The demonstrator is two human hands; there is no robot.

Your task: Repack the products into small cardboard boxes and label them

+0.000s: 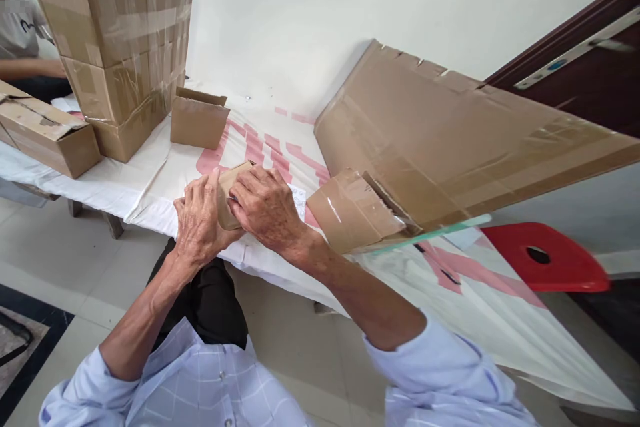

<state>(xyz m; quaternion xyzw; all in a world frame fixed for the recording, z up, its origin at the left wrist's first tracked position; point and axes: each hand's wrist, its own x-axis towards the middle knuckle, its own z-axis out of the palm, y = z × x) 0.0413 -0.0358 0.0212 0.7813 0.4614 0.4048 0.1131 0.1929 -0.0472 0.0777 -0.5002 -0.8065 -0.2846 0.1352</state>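
A small brown cardboard box (227, 185) is between my hands at the front edge of the cloth-covered table. My left hand (203, 217) wraps round its left side, with the fingers up along the wall and the thumb low at the near end. Over its right side lies my right hand (265, 203), fingers bent and pressed against the box; whether they also pinch something small is hidden. Just right of that hand, a white sheet with rows of small round marks (299, 200) shows in part.
An open carton (197, 121) stands beyond my hands. Taped cartons (125, 47) are stacked at left, beside a long box (55, 137) and another person (23, 37). At right are a cardboard box with an open end (345, 210), a large cardboard panel (425, 127) and a red stool (565, 260).
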